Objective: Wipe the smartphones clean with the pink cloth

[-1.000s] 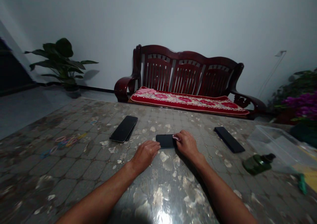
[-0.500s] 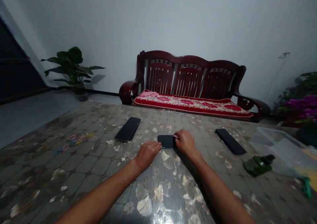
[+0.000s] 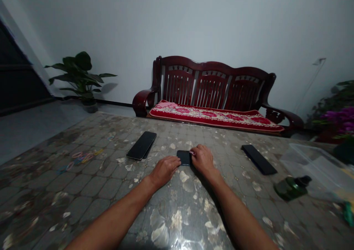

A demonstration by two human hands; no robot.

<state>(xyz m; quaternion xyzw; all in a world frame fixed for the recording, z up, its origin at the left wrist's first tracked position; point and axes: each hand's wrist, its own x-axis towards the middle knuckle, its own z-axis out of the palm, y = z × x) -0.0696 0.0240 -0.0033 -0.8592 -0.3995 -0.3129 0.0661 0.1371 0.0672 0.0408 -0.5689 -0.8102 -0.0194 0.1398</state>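
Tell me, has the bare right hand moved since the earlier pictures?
Yes, the right hand has moved slightly left, judged against the dark-red wooden bench.

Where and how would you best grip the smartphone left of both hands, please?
Probably across the long edges of the smartphone, with the left hand coming from the near end: it is a thin slab slanting away to the right, long edges uncovered.

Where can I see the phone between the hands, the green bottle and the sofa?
Phone (image 3: 184,158): head view, on its dark upper face.
Bottle (image 3: 287,189): head view, on its green body.
Sofa (image 3: 211,66): head view, on the backrest's top rail.
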